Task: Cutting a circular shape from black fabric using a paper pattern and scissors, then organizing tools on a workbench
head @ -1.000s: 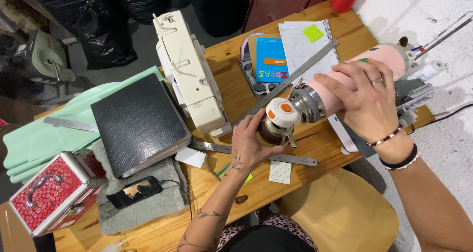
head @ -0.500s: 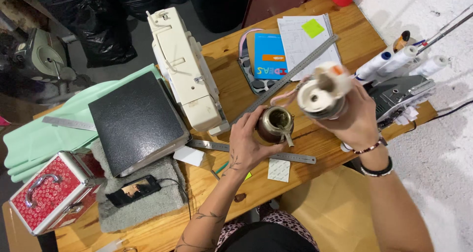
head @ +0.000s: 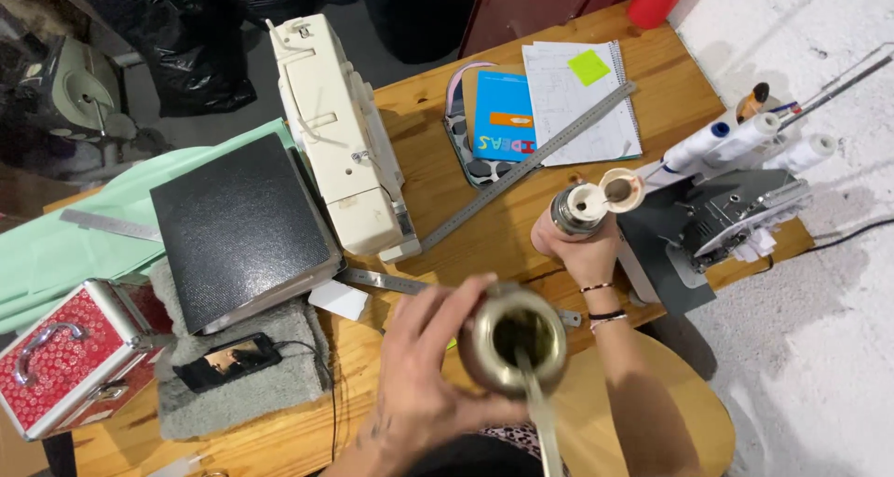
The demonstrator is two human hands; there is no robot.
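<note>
Left hand: the left hand (head: 424, 374) is curled round the side of a round metal cup (head: 513, 339), fingers closed on its wall, and holds it raised close under the camera, above the near edge of the table.
Cup: open mouth upward, dark contents inside that cannot be identified; a metal straw (head: 540, 416) stands in it and leans toward the viewer.
Right hand: the right hand (head: 577, 246) is closed round the body of a flask (head: 575, 211), gripping it low and holding it upright over the table, well apart from the cup.
Flask: its top is open, with a pale hinged lid (head: 621, 189) flipped to the right side.
Table: a wooden table (head: 447, 174) carrying a cream sewing machine (head: 333, 132), a long steel ruler (head: 531, 165), a blue booklet (head: 506, 116) and a spiral notebook (head: 579, 104).
Right of flask: a thread machine (head: 736, 207) with white spools, just beside the flask.
Left side: a black case (head: 237, 225) and a red patterned box (head: 60, 365).
Risk, spill: in judgement, the open flask could slop liquid onto the papers or the machines if it tilts.
Risk, cup: held one-handed and full, the cup could tip, and the leaning straw could slide out.
</note>
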